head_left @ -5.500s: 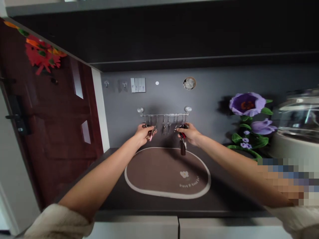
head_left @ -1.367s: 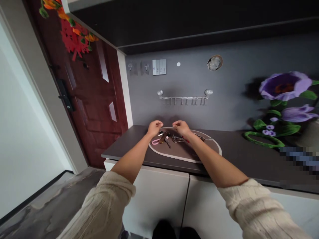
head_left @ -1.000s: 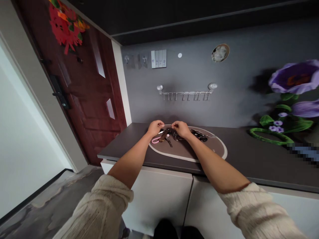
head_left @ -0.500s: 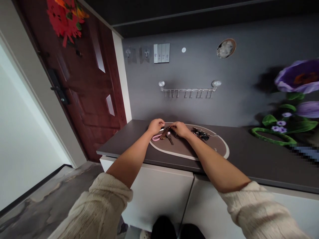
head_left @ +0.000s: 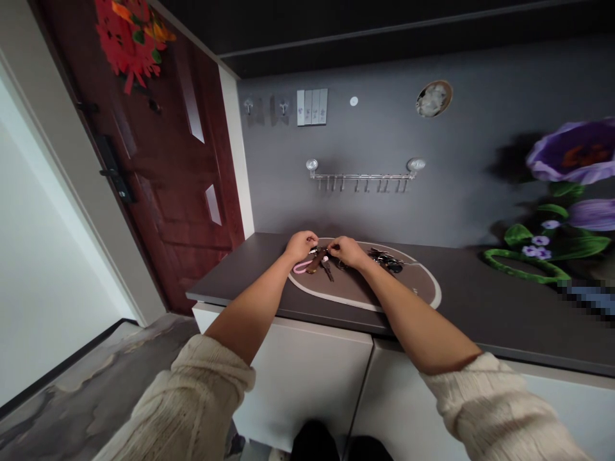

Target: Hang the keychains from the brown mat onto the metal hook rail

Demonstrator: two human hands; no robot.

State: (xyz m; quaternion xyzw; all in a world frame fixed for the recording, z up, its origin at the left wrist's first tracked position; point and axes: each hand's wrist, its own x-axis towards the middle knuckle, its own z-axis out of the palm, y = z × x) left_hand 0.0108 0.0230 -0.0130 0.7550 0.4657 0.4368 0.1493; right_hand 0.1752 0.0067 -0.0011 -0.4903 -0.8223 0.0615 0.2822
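A rounded brown mat with a pale rim lies on the dark counter, with keys on it. My left hand is at the mat's left end, its fingers pinched at the edge of a bunch of keys. A pink strap loop and a brown fob lie among these keys. My right hand is just to the right, fingertips closed on the same bunch; the exact piece is too small to make out. Right of that hand rests a second pile of dark keys.
A clear rail with several hooks is fixed to the grey wall above the mat. Purple artificial flowers with a green base stand on the right. A dark red door is at left; white cabinet doors are below the counter.
The view has tilted slightly, so everything sits a little lower. Both hands stay at the same bunch of keys, with hardly any movement.
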